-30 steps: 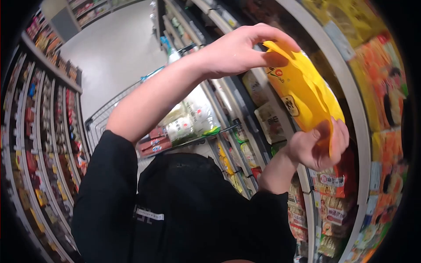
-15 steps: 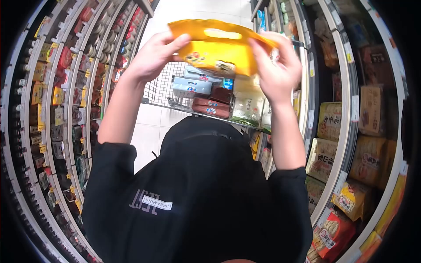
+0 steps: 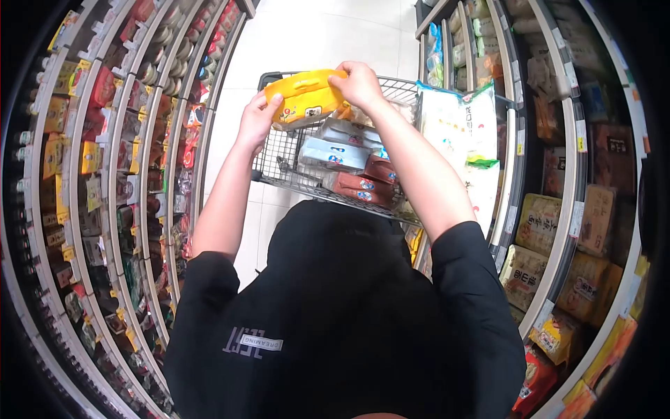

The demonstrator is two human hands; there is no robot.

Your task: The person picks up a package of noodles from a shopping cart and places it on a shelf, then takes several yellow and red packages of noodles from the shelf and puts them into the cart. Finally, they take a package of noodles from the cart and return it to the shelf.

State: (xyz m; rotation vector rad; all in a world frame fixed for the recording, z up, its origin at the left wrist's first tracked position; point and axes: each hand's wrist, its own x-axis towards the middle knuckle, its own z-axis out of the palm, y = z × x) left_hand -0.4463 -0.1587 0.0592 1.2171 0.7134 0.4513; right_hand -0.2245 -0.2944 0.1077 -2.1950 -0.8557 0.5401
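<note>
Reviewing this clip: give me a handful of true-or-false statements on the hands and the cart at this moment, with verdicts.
1. The left hand and the right hand each have a grip on the yellow package. True.
2. The yellow package lies on the floor beside the cart. False: it is held up in the air, and from this view it overlaps the shopping cart.
3. The shopping cart holds nothing. False: it contains goods, among them reddish-brown packs and a pale boxed item.
4. Stocked shelves line the aisle on both sides of the person. True.
</note>
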